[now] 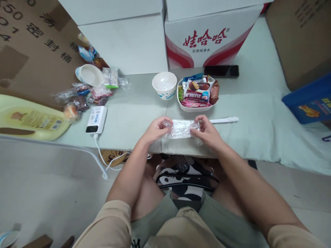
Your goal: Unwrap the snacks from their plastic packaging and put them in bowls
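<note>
A small clear, crinkled plastic packet (pixel 181 129) stretches between my two hands, just above the table's near edge. My left hand (pixel 160 128) pinches its left end, and my right hand (pixel 204 130) pinches its right end. What the packet contains, if anything, I cannot make out. Beyond it stand a white paper bowl (pixel 164 91) with a blue pattern and a white tub (pixel 198 108) heaped with wrapped snacks (pixel 198 92). From behind my right hand a white plastic handle (pixel 224 120) sticks out to the right; its other end is hidden.
White cartons (pixel 201 41) line the back, with a black phone (pixel 221 71) before them. Leftward are a cabled power bank (pixel 96 119), wrapped snacks (pixel 80 102), a tipped paper bowl (pixel 90 75) and a yellow jug (pixel 33 119). A blue package (pixel 310 100) is at right.
</note>
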`<state>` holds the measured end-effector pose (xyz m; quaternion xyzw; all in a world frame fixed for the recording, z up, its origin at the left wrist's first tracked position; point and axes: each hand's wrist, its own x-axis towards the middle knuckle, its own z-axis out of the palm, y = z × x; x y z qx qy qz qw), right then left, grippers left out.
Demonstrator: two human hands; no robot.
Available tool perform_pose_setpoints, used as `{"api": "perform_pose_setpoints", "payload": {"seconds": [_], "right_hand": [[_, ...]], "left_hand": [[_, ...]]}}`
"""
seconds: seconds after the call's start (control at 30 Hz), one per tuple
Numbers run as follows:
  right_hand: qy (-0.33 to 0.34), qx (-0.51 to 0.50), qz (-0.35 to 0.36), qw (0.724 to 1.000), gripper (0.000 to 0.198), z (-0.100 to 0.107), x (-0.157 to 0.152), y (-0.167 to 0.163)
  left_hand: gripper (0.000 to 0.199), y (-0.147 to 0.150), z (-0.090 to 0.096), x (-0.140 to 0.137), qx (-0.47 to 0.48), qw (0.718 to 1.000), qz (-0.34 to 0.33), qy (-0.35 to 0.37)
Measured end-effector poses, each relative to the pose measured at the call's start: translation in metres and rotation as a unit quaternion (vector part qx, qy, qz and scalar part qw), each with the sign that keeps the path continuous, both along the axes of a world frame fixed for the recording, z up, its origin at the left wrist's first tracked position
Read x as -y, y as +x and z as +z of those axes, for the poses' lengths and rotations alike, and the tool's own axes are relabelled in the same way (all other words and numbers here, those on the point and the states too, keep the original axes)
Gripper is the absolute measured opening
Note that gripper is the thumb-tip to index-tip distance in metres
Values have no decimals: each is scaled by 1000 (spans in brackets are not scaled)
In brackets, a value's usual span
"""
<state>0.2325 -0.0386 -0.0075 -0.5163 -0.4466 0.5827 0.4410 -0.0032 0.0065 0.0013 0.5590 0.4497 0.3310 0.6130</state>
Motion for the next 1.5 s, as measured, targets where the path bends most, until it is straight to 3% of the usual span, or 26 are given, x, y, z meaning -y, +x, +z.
{"api": "perform_pose_setpoints", "payload": {"seconds": [0.1, 0.2, 0.27, 0.33, 0.43, 0.5, 0.6, 0.67, 0.73, 0.83, 0.93, 1.0, 1.07, 1.17, 1.27, 1.33, 1.43, 1.5], "right_hand": [[-17, -2, -58, 998, 68, -5, -2, -2], [17, 21, -129, 991, 42, -4, -5, -2], [67, 66, -143, 985, 25, -1, -3, -1], [127, 110, -127, 978, 22, 3, 2, -3], [168, 94, -55, 980, 24, 2, 12, -10], [138, 19, -1, 990, 27, -2, 16, -17], [56, -109, 20, 992, 31, -6, 15, -24], [-3, -157, 6, 988, 38, -5, 11, -24], [-45, -164, -12, 985, 38, 1, 8, -20], [-52, -141, -30, 988, 32, 7, 6, -13], [-43, -124, -26, 991, 32, 9, 5, -10], [-37, -114, -21, 993, 32, 8, 3, -10], [-31, -106, -20, 994, 32, 7, 1, -11], [-26, -93, -20, 995, 32, 10, -1, -11], [-9, -84, -11, 996, 32, 15, -3, -10], [5, -85, -2, 996, 31, 19, -3, -9], [10, -79, 7, 997, 29, 23, -3, -7], [15, -69, 9, 997, 28, 23, -5, -4]], "left_hand": [[47, -2, -3, -2, 1, 999, 23, 31], [33, -3, -4, 1, -18, 986, 132, 97], [20, 3, -5, 8, -60, 975, 167, 135], [24, 15, -8, 17, -82, 974, 137, 161], [62, 40, -15, 27, -24, 985, 62, 157], [77, 54, -18, 29, 31, 992, 21, 119], [62, 62, -19, 28, 54, 996, 16, 64], [47, 56, -17, 24, 37, 994, 86, 64], [36, 41, -13, 15, 2, 971, 213, 105], [25, 16, 6, -18, -65, 897, 395, 190], [21, 9, 37, -68, -159, 832, 458, 269], [17, 18, 57, -103, -268, 800, 429, 322], [8, 33, 69, -131, -412, 771, 344, 343], [13, 52, 75, -157, -598, 723, 177, 297], [20, 59, 74, -173, -651, 743, 12, 159], [16, 58, 75, -183, -642, 759, -48, 94], [17, 56, 72, -197, -614, 781, -77, 82], [17, 57, 67, -203, -587, 797, -78, 115]]}}
